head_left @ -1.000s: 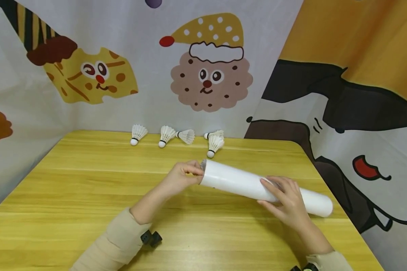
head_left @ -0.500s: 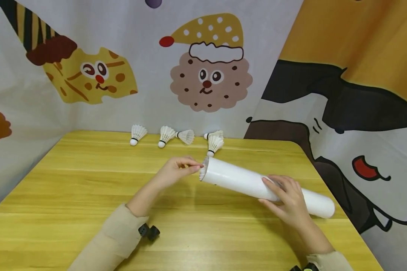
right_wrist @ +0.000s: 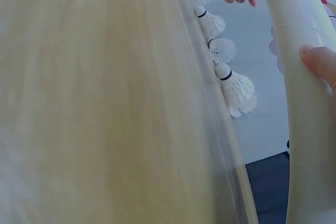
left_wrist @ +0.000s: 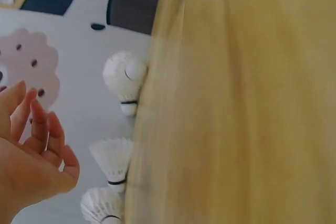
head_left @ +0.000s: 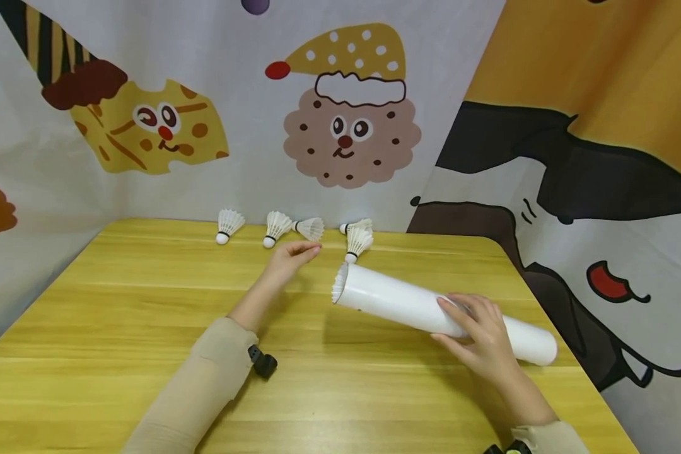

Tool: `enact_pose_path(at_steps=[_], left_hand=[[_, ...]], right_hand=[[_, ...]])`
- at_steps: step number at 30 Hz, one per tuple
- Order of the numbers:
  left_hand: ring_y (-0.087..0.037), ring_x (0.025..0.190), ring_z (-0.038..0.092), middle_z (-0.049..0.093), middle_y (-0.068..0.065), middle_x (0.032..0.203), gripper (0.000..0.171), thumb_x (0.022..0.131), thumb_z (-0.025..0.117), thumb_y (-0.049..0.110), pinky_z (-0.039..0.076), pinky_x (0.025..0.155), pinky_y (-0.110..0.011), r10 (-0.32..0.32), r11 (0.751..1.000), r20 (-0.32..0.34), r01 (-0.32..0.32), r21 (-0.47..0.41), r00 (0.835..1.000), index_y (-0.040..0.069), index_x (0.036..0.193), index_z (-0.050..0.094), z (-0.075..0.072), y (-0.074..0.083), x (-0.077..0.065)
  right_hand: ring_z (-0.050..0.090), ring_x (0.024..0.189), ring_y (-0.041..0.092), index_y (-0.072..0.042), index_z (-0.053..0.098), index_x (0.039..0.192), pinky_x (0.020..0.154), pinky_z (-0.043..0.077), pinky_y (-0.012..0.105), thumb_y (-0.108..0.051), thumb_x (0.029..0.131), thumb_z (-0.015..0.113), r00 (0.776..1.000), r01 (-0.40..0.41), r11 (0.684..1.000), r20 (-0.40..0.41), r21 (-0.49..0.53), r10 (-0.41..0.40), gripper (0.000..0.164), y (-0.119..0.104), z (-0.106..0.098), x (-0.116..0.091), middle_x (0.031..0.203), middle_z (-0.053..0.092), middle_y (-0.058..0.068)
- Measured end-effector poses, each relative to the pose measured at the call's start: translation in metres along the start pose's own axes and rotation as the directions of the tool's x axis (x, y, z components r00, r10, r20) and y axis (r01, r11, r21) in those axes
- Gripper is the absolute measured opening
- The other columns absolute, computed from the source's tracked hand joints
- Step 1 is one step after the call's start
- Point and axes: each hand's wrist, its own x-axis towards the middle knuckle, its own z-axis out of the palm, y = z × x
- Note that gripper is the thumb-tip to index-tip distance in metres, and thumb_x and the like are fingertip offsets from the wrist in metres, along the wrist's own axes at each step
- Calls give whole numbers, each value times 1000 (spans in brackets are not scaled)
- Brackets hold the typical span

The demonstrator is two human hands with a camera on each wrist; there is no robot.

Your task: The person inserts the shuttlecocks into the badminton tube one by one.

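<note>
White tube point(head_left: 397, 299) held at a slant over a yellow tabletop point(head_left: 119, 328)

Smooth and glossy, the tube shows feather tips point(head_left: 337, 285) at its left mouth. The right grip point(head_left: 479, 334) grasps it around the middle. The left grip point(head_left: 288, 257) is released, holding nothing, near shuttlecocks point(head_left: 229, 224) along the far edge. The tube's other end sits near the right edge; tabletop stretches broadly leftward.

Along far edge of yellow wood-grain table point(head_left: 119, 334): 5 white feathered shuttlecocks point(head_left: 277, 224); nearer, rightward, white cylindrical tube point(head_left: 400, 300) in bare right hand point(head_left: 481, 337).
</note>
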Motion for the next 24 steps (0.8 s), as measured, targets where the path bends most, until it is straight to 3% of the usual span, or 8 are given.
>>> enact_pose_path(at_steps=[4, 10, 17, 20, 24], left_hand=[[-17, 94, 60, 68, -13, 106, 25, 89, 69, 13, 47, 81, -25, 5, 1000, -137, -5, 1, 991, -5, 108, 69, 2, -9, 15], [-13, 71, 52, 65, -10, 81, 17, 84, 74, 8, 41, 61, -20, 55, 995, -333, -25, 94, 941, -5, 95, 73, 11, -19, 34], [-20, 79, 53, 61, -7, 87, 23, 84, 75, 19, 42, 66, -30, -87, 985, -474, 146, 87, 876, 4, 101, 74, 17, -30, 47], [-21, 81, 55, 62, -4, 91, 24, 84, 75, 27, 43, 68, -36, -137, 960, -512, 241, 142, 848, 12, 102, 74, 17, -34, 50], [-22, 81, 58, 64, 0, 90, 25, 82, 75, 36, 44, 73, -41, -146, 908, -563, 337, 251, 813, 18, 100, 74, 20, -37, 56]], right_hand=[[54, 94, 40, -4, 70, 112, 94, 30, 34, -53, 86, 64, 1000, 2, 1000, 2, 4, -2, 55, -1, 0, 0, 107, 64, 20], [54, 94, 40, -4, 70, 112, 95, 30, 33, -53, 86, 64, 1000, -1, 1000, 4, 2, 1, 55, -1, -2, -1, 107, 64, 20], [54, 94, 39, -4, 70, 112, 96, 30, 32, -52, 86, 65, 1000, 2, 1000, 4, 21, -2, 54, 0, -1, 0, 107, 63, 21], [54, 94, 40, -4, 70, 112, 96, 31, 33, -51, 86, 66, 1000, 6, 1000, 2, 27, -6, 54, -1, 1, 1, 107, 63, 21], [54, 94, 40, -4, 70, 111, 95, 31, 33, -51, 86, 65, 1000, 3, 1000, -2, 27, -3, 54, 0, 1, 2, 106, 63, 21]])
